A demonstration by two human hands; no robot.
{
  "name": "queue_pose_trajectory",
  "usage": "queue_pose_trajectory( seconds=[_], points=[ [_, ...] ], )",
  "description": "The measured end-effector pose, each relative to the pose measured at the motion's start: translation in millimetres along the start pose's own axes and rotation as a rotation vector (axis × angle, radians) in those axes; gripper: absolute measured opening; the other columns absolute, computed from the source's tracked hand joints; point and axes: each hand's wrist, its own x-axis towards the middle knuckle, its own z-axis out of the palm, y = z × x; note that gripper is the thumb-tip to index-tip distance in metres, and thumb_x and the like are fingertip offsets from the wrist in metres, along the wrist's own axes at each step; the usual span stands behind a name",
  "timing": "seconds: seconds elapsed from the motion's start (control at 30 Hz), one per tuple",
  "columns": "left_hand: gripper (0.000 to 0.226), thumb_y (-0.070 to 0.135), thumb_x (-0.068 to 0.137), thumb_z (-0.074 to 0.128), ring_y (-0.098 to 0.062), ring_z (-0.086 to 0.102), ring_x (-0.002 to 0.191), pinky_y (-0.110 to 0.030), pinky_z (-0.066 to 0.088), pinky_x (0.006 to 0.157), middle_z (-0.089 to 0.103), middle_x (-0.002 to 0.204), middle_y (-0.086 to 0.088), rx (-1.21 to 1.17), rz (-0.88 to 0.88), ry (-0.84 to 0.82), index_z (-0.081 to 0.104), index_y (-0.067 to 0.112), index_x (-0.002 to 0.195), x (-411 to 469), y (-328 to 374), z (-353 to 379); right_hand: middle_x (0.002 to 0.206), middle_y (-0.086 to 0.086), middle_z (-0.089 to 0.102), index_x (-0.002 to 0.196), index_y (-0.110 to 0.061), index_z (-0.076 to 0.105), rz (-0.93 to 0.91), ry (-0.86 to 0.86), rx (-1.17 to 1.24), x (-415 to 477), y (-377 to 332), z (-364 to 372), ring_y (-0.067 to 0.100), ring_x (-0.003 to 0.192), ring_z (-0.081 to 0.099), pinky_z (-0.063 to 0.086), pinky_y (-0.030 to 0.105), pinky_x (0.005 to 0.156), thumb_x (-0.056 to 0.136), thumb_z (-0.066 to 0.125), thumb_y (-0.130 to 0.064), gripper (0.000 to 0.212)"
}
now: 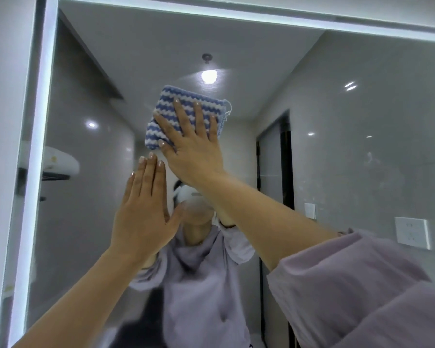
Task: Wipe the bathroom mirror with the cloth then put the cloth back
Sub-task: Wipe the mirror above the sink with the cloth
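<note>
Left grip (143, 212) and right grip (194, 151) raised, both flat and outstretched, right higher.

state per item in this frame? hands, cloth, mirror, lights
striped cloth: folded, pinned flat to the mirror under the right hand.
right hand: fingers spread straight, presses the striped cloth.
left hand: fingers straight, holds nothing; contact with the glass unclear.
mirror: faint smears on its right part.
edge light strip: lit.
ceiling lamp (reflected): lit.

Fluffy, ridged blue-and-white striped cloth (183, 114) under the right hand (194, 151); around both hands, glossy smooth glass mirror (349, 146).
</note>
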Motion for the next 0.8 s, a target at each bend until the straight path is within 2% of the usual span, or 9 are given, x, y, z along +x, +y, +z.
queue_pose_trajectory(
  seconds=[0.17,0.3,0.4,0.53,0.7,0.8],
  points=[
    [0.087,0.061,0.089,0.023,-0.024,-0.001,0.147,-0.038,0.005,0.119,0.003,0.158,-0.016,-0.004,0.007,-0.006,0.005,0.001,0.149,-0.4,-1.4,0.4,0.161,-0.003,-0.010,0.151,-0.039,0.003,-0.029,-0.033,0.005,-21.7,21.3,-1.9,0.027,0.145,-0.017,-0.019,0.047,0.113,0.100,0.021,-0.051,0.055],
    [0.088,0.062,0.088,0.024,-0.021,-0.008,0.147,-0.036,0.001,0.119,-0.003,0.159,-0.012,-0.011,0.003,-0.026,0.001,0.003,0.150,-1.5,-2.4,0.9,0.160,-0.005,-0.013,0.150,-0.042,-0.001,0.004,-0.052,-0.004,-46.8,58.4,-7.9,0.024,0.145,-0.020,-0.014,0.048,0.116,0.099,0.016,-0.053,0.055],
    [0.088,0.062,0.088,0.024,-0.019,-0.010,0.147,-0.034,-0.002,0.118,-0.006,0.159,-0.010,-0.008,0.002,-0.030,-0.001,0.005,0.150,-1.0,-2.7,0.1,0.160,-0.006,-0.014,0.150,-0.043,-0.003,0.110,-0.055,0.003,-62.1,97.4,-16.7,0.024,0.145,-0.019,-0.008,0.051,0.117,0.098,0.011,-0.054,0.055],
    [0.088,0.061,0.088,0.024,-0.020,-0.011,0.147,-0.033,-0.004,0.118,-0.008,0.159,-0.010,-0.017,-0.002,-0.040,-0.003,0.004,0.149,-0.6,-0.5,-3.4,0.160,-0.008,-0.014,0.149,-0.044,0.001,0.355,-0.059,0.106,-70.8,140.5,-27.1,0.024,0.145,-0.020,-0.012,0.048,0.117,0.100,0.022,-0.051,0.054],
    [0.088,0.059,0.089,0.026,-0.020,-0.015,0.146,-0.032,-0.009,0.117,-0.013,0.158,-0.010,-0.019,-0.005,-0.046,-0.006,0.003,0.149,-0.9,1.4,-5.1,0.160,-0.003,-0.013,0.150,-0.040,0.001,0.479,0.024,0.125,-69.6,119.8,-17.2,0.028,0.145,-0.018,-0.012,0.051,0.116,0.100,0.022,-0.049,0.055],
    [0.088,0.059,0.089,0.025,-0.021,-0.015,0.146,-0.033,-0.008,0.118,-0.013,0.158,-0.011,-0.024,-0.004,-0.044,-0.006,0.003,0.149,-0.6,1.7,-4.3,0.160,0.001,-0.014,0.150,-0.039,-0.004,0.445,0.027,0.099,-78.4,95.5,-8.2,0.031,0.144,-0.019,-0.012,0.053,0.115,0.099,0.018,-0.053,0.058]
  ],
)
